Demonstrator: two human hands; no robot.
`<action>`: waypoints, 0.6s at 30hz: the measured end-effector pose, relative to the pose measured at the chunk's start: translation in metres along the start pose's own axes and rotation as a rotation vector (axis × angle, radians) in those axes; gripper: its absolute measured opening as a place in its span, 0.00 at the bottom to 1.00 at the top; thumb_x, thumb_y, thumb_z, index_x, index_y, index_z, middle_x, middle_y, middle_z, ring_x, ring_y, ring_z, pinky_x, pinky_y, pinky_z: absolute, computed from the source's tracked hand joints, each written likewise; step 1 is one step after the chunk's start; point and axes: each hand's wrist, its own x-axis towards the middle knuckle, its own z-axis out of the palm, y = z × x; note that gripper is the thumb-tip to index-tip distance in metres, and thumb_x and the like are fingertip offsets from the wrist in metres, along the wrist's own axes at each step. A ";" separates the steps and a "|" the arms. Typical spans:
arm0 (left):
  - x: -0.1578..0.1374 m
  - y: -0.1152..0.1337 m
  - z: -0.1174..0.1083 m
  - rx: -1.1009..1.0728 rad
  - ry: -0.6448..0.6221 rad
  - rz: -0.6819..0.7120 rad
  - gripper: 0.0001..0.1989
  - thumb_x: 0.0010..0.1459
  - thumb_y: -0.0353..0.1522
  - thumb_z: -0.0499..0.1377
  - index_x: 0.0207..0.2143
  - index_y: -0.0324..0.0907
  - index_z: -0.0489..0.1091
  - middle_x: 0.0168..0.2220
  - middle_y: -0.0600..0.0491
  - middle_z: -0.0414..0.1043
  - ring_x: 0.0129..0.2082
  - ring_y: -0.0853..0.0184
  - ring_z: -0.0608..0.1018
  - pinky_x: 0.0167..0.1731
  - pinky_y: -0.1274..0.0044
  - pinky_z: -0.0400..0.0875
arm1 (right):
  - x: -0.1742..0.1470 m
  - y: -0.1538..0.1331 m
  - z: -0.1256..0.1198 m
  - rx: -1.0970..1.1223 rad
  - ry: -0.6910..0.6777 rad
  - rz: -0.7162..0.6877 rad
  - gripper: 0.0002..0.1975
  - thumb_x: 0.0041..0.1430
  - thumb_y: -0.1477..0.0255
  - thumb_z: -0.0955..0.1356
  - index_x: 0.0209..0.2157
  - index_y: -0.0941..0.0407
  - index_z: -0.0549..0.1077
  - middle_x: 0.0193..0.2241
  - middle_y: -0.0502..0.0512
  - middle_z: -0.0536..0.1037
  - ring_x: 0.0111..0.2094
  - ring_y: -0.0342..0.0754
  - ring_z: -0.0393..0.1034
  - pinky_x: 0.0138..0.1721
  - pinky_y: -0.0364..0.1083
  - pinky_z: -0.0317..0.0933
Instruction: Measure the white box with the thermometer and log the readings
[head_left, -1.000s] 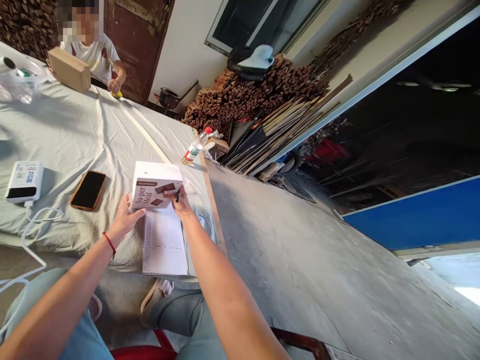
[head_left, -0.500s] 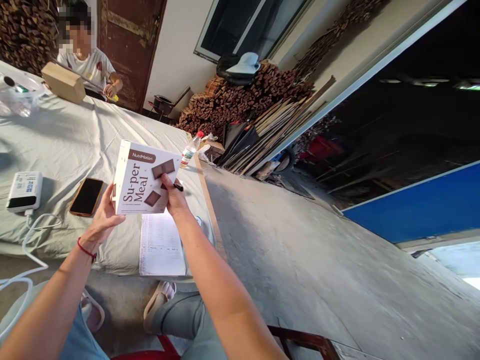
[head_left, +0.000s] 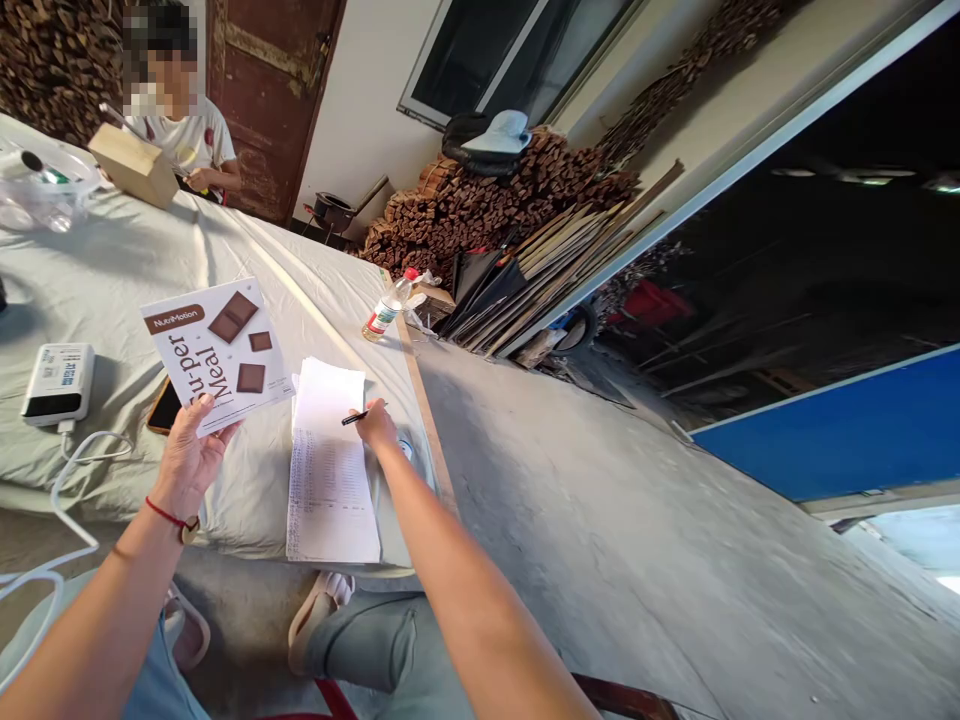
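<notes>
My left hand (head_left: 196,445) grips the lower edge of a white and brown box (head_left: 225,350) marked "NutriMotion Su-per Meal", tilted above the table. Between the fingers of my right hand (head_left: 377,425) is a black pen (head_left: 354,418), held over the right edge of a stack of printed paper sheets (head_left: 334,480). Rows of print and handwriting cover much of the top sheet. Partly hidden behind the box lies a phone (head_left: 160,412) with an orange-brown case.
On the cloth-covered table (head_left: 247,520) are a white power bank (head_left: 60,383) with a cable, a red-capped bottle (head_left: 386,310), a cardboard box (head_left: 135,165) and a clear plastic tub (head_left: 56,195). Another person (head_left: 184,140) sits at the far side. Stacked firewood (head_left: 442,205) lines the wall.
My right hand has let go of the box and moved down to the papers with the pen. My left hand has shifted the box left and tilted it.
</notes>
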 end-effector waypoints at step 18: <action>-0.002 0.000 -0.001 -0.140 0.234 -0.171 0.11 0.51 0.31 0.64 0.39 0.45 0.72 0.38 0.57 0.75 0.33 0.67 0.76 0.34 0.74 0.72 | 0.016 -0.009 0.046 0.132 0.034 0.005 0.36 0.37 0.70 0.76 0.49 0.63 0.62 0.52 0.75 0.65 0.56 0.66 0.60 0.55 0.60 0.56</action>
